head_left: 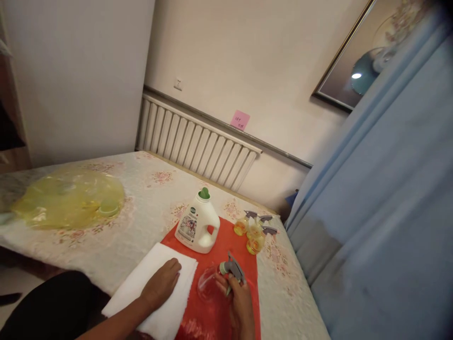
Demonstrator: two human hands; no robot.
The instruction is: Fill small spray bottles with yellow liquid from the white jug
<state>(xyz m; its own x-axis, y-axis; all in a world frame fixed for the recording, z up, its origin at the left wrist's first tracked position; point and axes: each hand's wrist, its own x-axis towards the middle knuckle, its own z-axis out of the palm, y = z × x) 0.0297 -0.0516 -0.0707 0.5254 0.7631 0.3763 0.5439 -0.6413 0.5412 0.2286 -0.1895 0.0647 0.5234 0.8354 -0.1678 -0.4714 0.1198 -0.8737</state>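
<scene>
Three trigger spray bottles (pixel 255 244) with yellow liquid stand grouped at the far right of the red mat (pixel 244 257). Clear spray bottle (pixel 208 284) is tilted over the mat, no yellow visible inside, so looks unfilled; right hand (pixel 238 290) has fingers wrapped round its trigger head. Left hand (pixel 163 282) rests on white towel (pixel 170 309), fingers curled; can't tell if gripping. White handled jug (pixel 198 224) upright, green spout exposed.

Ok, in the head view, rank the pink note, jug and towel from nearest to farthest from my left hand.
1. Towel: directly under your left hand.
2. Jug: ahead of it, to the right.
3. Pink note: farthest, up on the wall beyond.
</scene>
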